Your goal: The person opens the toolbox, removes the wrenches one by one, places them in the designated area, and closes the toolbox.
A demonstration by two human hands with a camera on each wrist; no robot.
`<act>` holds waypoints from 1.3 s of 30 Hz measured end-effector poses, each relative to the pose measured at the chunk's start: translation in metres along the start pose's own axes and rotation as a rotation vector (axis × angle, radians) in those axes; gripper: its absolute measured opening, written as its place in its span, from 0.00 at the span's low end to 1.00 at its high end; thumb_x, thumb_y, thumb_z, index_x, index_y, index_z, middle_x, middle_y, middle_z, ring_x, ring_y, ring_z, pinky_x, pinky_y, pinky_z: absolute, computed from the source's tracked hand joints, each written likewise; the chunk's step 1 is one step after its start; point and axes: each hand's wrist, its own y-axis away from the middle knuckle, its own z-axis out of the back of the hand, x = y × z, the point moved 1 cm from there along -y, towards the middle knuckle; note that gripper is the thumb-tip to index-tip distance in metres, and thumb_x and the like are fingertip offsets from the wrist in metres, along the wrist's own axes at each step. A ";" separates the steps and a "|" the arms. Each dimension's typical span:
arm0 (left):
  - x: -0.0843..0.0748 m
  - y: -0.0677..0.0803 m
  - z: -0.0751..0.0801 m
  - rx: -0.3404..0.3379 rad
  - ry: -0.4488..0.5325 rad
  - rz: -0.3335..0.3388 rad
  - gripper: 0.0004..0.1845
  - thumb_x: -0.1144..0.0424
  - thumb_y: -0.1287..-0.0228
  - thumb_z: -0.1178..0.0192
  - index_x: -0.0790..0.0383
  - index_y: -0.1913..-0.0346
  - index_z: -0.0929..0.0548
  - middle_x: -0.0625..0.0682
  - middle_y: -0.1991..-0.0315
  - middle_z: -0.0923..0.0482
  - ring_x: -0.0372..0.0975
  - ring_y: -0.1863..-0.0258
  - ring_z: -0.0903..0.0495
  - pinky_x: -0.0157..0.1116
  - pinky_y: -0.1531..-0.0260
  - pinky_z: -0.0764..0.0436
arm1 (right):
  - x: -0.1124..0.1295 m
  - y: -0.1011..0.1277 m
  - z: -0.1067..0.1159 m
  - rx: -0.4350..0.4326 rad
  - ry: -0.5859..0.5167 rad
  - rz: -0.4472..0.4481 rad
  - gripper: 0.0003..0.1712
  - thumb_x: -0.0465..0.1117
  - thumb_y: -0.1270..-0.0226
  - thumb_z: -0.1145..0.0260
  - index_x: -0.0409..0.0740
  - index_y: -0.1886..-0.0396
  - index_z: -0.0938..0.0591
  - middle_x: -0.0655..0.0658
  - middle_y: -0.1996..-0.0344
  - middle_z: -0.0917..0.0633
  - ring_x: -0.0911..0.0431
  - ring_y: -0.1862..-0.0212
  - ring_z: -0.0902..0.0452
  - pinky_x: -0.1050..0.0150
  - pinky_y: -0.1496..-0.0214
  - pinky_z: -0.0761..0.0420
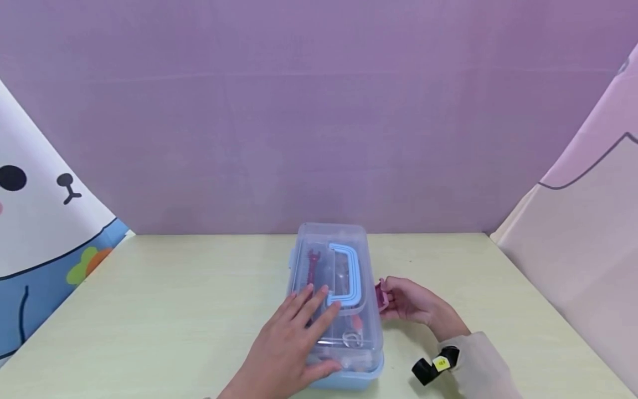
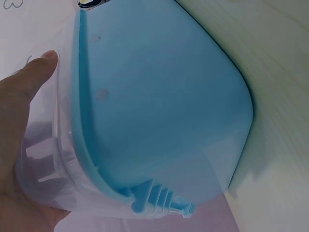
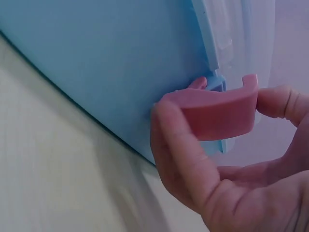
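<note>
A storage box [image 1: 339, 299] with a clear lid [image 1: 333, 260], a light blue base [image 2: 159, 111] and a blue carry handle [image 1: 347, 274] stands near the middle of the pale bench [image 1: 174, 293], its long side running from 12 to 6 o'clock. The left hand [image 1: 294, 338] lies flat on the lid with fingers spread and straight, thumb over the near edge. The right hand [image 1: 411, 302], at the box's 3 o'clock side, pinches the pink latch [image 3: 215, 113] between thumb and fingers, the clip swung out from the base. The box looks like light, stiff, smooth plastic that could skid, so pressing the lid seems sensible; small tools show inside. Bare bench lies at 9 and 3 o'clock; the purple backdrop [image 1: 319, 111] stands behind at 12.
</note>
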 end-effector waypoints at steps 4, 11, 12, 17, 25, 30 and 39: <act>0.001 0.000 -0.002 -0.019 -0.004 -0.009 0.38 0.30 0.41 0.48 0.50 0.34 0.29 0.54 0.32 0.32 0.48 0.33 0.32 0.47 0.37 0.25 | -0.001 -0.001 0.001 -0.029 0.023 -0.006 0.14 0.34 0.37 0.54 0.47 0.78 0.24 0.51 0.72 0.17 0.59 0.65 0.19 0.64 0.54 0.14; 0.001 0.000 -0.003 -0.070 -0.032 -0.033 0.38 0.31 0.43 0.45 0.51 0.35 0.27 0.54 0.34 0.30 0.48 0.36 0.30 0.46 0.39 0.24 | 0.001 -0.001 -0.001 -0.053 0.038 -0.019 0.15 0.33 0.40 0.52 0.47 0.82 0.23 0.51 0.73 0.16 0.60 0.66 0.19 0.64 0.54 0.14; 0.000 0.000 -0.002 -0.072 -0.033 -0.034 0.38 0.31 0.43 0.45 0.51 0.35 0.27 0.54 0.34 0.29 0.48 0.36 0.29 0.46 0.39 0.24 | 0.001 0.000 -0.001 -0.052 0.035 -0.021 0.15 0.33 0.40 0.52 0.47 0.81 0.22 0.51 0.73 0.16 0.60 0.66 0.19 0.64 0.54 0.14; -0.001 -0.001 -0.002 -0.075 -0.022 -0.031 0.39 0.31 0.43 0.45 0.52 0.35 0.27 0.54 0.34 0.30 0.48 0.35 0.30 0.46 0.38 0.24 | 0.003 0.002 0.000 -0.048 0.008 -0.019 0.14 0.33 0.40 0.52 0.46 0.76 0.20 0.52 0.75 0.17 0.61 0.67 0.21 0.66 0.55 0.14; -0.001 -0.005 -0.004 -0.069 -0.007 -0.021 0.39 0.31 0.44 0.45 0.51 0.34 0.28 0.54 0.33 0.31 0.48 0.34 0.32 0.47 0.38 0.25 | 0.001 0.003 0.002 -0.080 -0.020 -0.016 0.15 0.34 0.38 0.52 0.46 0.73 0.18 0.52 0.74 0.15 0.61 0.67 0.20 0.68 0.56 0.15; -0.002 -0.006 -0.002 -0.027 -0.012 -0.011 0.40 0.30 0.44 0.45 0.51 0.34 0.29 0.54 0.32 0.33 0.48 0.33 0.33 0.47 0.37 0.26 | -0.001 0.004 0.002 -0.079 -0.032 -0.027 0.15 0.34 0.37 0.53 0.46 0.73 0.19 0.53 0.74 0.15 0.62 0.67 0.20 0.68 0.56 0.15; -0.015 -0.016 0.009 0.132 -0.095 0.027 0.49 0.25 0.50 0.46 0.54 0.31 0.33 0.60 0.31 0.36 0.56 0.32 0.35 0.52 0.36 0.28 | 0.001 0.002 0.002 -0.086 -0.029 -0.027 0.13 0.35 0.39 0.51 0.46 0.73 0.20 0.52 0.73 0.16 0.62 0.67 0.22 0.69 0.56 0.15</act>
